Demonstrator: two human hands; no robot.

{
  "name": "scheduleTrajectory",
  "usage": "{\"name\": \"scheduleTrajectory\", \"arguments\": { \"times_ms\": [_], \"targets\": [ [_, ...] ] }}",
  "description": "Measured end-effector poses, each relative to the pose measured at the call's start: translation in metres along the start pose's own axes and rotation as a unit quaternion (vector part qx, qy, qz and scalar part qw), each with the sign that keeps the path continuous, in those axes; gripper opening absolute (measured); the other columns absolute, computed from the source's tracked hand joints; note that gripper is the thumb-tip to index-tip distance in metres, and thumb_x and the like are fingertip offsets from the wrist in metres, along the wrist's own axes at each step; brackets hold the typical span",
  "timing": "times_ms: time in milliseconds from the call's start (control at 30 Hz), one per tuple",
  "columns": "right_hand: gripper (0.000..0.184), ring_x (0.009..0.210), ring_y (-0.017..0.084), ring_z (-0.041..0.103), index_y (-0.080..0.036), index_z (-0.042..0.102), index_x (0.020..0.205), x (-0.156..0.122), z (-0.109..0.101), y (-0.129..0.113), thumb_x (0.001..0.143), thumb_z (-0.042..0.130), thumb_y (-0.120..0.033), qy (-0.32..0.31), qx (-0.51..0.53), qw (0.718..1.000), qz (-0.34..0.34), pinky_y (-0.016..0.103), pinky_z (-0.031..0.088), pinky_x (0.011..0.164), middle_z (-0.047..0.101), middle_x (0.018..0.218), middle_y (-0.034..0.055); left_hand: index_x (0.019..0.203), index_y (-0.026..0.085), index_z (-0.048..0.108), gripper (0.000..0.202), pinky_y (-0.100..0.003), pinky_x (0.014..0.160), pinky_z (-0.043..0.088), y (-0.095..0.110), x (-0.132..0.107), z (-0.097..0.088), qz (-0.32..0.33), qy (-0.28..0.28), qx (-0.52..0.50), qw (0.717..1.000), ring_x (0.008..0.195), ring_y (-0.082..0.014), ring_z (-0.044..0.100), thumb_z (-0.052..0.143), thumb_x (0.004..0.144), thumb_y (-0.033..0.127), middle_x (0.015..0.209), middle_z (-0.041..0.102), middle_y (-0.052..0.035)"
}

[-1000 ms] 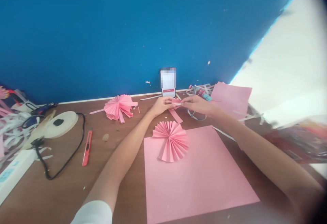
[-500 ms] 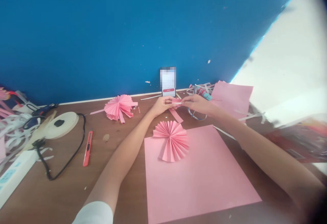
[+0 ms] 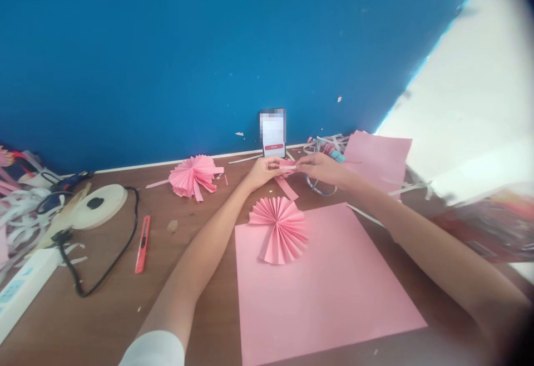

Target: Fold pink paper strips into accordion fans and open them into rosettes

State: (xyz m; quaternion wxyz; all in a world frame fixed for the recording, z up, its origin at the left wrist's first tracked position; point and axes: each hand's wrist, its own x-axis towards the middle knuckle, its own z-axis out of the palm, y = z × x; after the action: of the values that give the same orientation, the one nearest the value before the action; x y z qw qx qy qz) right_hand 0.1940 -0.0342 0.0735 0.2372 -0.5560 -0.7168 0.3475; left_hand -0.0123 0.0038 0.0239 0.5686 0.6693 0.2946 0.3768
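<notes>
I've got my left hand (image 3: 265,170) and right hand (image 3: 317,167) pinching a paper piece (image 3: 287,167) just before the phone (image 3: 273,132), the fan (image 3: 192,175) left of it seemingly fitted with strips (image 3: 218,170), the gapped fan (image 3: 283,227) farther before it not yet full-circle.

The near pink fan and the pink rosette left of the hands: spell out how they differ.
The near pink fan spreads open with a wedge missing at its lower left; the pink rosette looks more bunched. The fan overlaps the far edge of the large pink sheet; the rosette lies on the brown table. The rosette has strips sticking out on both sides; the fan shows none. Both are pink and pleated.
</notes>
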Motion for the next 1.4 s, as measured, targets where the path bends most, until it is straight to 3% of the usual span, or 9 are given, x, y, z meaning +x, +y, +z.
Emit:
{"name": "scheduleTrajectory", "arguments": {
  "times_ms": [433, 700, 933, 1033, 1200, 1400],
  "targets": [
    [0.033, 0.068, 0.018, 0.053, -0.020, 0.073, 0.084, -0.001, -0.001, -0.005, 0.078, 0.055, -0.047, 0.000, -0.021, 1.000, -0.014, 0.026, 0.038, 0.060, 0.062, 0.068, 0.0010, 0.102, 0.011, 0.063, 0.043, -0.029, 0.070, 0.053, 0.000, -0.001, 0.000, -0.011, -0.001, -0.001, 1.000, 0.074, -0.0181, 0.068, 0.070, 0.073, 0.042, 0.085, 0.071, -0.0100],
    [0.030, 0.072, 0.017, 0.057, -0.023, 0.069, 0.100, -0.007, 0.000, -0.010, 0.083, 0.051, -0.039, -0.009, -0.067, 0.996, -0.060, 0.025, 0.038, 0.062, 0.067, 0.083, 0.0015, 0.100, 0.010, 0.065, 0.042, -0.030, 0.071, 0.053, -0.003, 0.001, -0.002, -0.019, 0.020, -0.001, 1.000, 0.076, -0.0192, 0.069, 0.071, 0.072, 0.040, 0.084, 0.072, -0.0096],
    [0.019, 0.074, 0.017, 0.059, -0.019, 0.065, 0.087, -0.010, -0.007, -0.014, 0.083, 0.052, -0.031, 0.029, -0.150, 0.988, -0.025, 0.025, 0.036, 0.059, 0.068, 0.088, 0.0061, 0.097, 0.011, 0.064, 0.039, -0.031, 0.072, 0.054, -0.008, 0.003, -0.002, -0.021, 0.054, -0.023, 0.998, 0.078, -0.0214, 0.070, 0.073, 0.070, 0.037, 0.084, 0.072, -0.0091],
    [0.020, 0.071, 0.017, 0.059, -0.020, 0.065, 0.085, -0.010, -0.013, -0.015, 0.084, 0.052, -0.036, 0.027, -0.160, 0.987, -0.009, 0.025, 0.035, 0.058, 0.068, 0.084, 0.0050, 0.099, 0.010, 0.063, 0.041, -0.032, 0.072, 0.053, -0.010, 0.003, -0.003, -0.025, 0.061, -0.022, 0.998, 0.077, -0.0218, 0.070, 0.073, 0.071, 0.038, 0.082, 0.072, -0.0096],
    [0.028, 0.055, 0.013, 0.056, -0.020, 0.065, 0.087, -0.011, -0.022, -0.014, 0.085, 0.052, -0.045, -0.027, -0.145, 0.989, 0.025, 0.024, 0.035, 0.052, 0.067, 0.069, 0.0034, 0.100, 0.010, 0.064, 0.042, -0.033, 0.073, 0.054, -0.012, 0.004, -0.005, -0.026, 0.055, -0.008, 0.998, 0.077, -0.0221, 0.070, 0.073, 0.070, 0.038, 0.081, 0.072, -0.0106],
    [0.035, 0.052, 0.013, 0.058, -0.018, 0.064, 0.088, -0.009, -0.033, -0.007, 0.082, 0.056, -0.051, -0.077, -0.090, 0.990, 0.074, 0.025, 0.042, 0.051, 0.068, 0.074, 0.0060, 0.101, 0.009, 0.065, 0.042, -0.030, 0.070, 0.054, -0.013, 0.005, -0.006, -0.024, 0.055, -0.008, 0.998, 0.076, -0.0212, 0.070, 0.072, 0.071, 0.037, 0.081, 0.072, -0.0108]
  ]
}}
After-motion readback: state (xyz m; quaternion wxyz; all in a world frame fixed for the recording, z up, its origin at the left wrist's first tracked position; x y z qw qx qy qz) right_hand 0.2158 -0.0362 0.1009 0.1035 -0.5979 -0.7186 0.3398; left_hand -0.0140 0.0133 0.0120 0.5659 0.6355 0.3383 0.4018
